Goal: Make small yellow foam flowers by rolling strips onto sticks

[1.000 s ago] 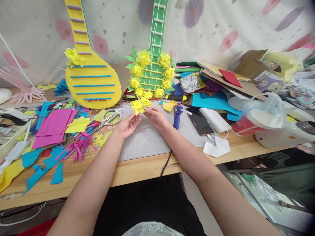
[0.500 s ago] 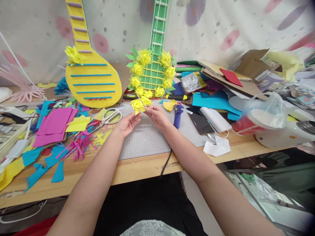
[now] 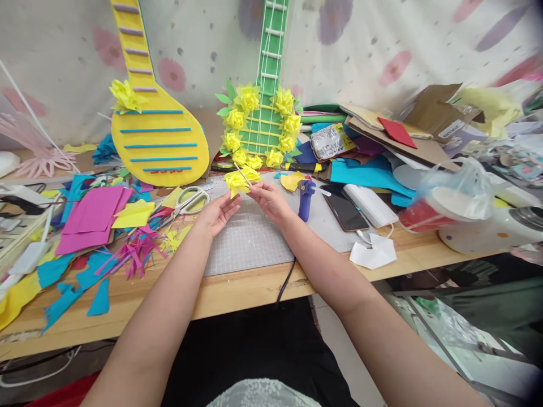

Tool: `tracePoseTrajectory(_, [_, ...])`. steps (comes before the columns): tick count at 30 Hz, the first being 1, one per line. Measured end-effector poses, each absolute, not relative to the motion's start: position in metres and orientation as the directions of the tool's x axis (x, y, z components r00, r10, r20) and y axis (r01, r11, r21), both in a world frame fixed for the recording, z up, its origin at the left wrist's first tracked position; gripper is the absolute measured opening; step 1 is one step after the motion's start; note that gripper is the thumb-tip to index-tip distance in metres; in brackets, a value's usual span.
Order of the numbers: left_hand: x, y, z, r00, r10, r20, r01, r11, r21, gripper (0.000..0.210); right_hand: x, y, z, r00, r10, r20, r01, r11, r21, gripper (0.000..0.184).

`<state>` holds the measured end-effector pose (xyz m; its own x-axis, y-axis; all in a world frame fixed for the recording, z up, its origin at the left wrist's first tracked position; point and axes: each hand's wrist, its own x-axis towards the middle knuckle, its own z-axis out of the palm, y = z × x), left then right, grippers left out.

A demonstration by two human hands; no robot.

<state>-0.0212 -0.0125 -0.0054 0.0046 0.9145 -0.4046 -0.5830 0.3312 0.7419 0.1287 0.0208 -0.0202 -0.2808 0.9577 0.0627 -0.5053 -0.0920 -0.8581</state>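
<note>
A yellow paper flower (image 3: 236, 182) is between my hands above the grey cutting mat (image 3: 241, 243). My left hand (image 3: 217, 215) is closed at the flower's lower edge, with its fingers curled and partly hidden. With thumb and fingertips, my right hand (image 3: 269, 200) pinches a thin brown stick (image 3: 242, 174) that lies slantwise across the petals. Just behind stands a green paper-covered instrument model (image 3: 265, 121) with white strings and a ring of yellow flowers. To its left leans a yellow instrument model (image 3: 159, 133) with blue bars and one flower.
A blue glue gun (image 3: 305, 200) stands right of my right hand, near a phone (image 3: 345, 209) and a white power bank (image 3: 370, 204). Scissors (image 3: 190, 200) and magenta paper (image 3: 91, 220) lie left among scraps. A bagged cup (image 3: 449, 203) is far right.
The whole view has shifted very slightly. Both hands keep nearly the same pose around the flower and the stick.
</note>
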Motion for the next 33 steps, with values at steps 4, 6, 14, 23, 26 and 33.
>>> tracePoseTrajectory(4, [-0.020,-0.012,-0.008,-0.032,0.920,-0.391,-0.551,0.310,0.775,0.013,0.128,0.021,-0.021,-0.271,0.962,0.044,-0.492,-0.099,-0.865,0.017])
tracePoseTrajectory(6, [-0.020,-0.011,-0.009,-0.053,0.923,-0.382,-0.532,0.298,0.792,0.011,0.128,0.021,-0.021,-0.278,0.959,0.050,-0.499,-0.100,-0.861,0.017])
tracePoseTrajectory(14, [-0.016,-0.012,-0.008,-0.128,0.913,-0.386,-0.503,0.276,0.819,0.003,0.126,0.017,-0.021,-0.302,0.952,0.059,-0.509,-0.109,-0.854,0.021])
tracePoseTrajectory(23, [-0.012,-0.013,-0.008,-0.331,0.900,-0.282,-0.312,0.177,0.933,0.011,0.123,0.014,-0.020,-0.222,0.974,-0.041,-0.340,-0.116,-0.933,0.025])
tracePoseTrajectory(26, [-0.018,-0.009,-0.012,-0.424,0.888,-0.180,-0.174,0.116,0.978,0.009,0.124,0.019,-0.024,-0.172,0.981,-0.088,-0.326,-0.141,-0.935,0.025])
tracePoseTrajectory(33, [-0.053,0.006,-0.018,-0.652,0.744,0.149,0.113,-0.099,0.989,0.028,0.126,0.024,-0.025,-0.113,0.974,-0.196,-0.277,-0.220,-0.935,0.015])
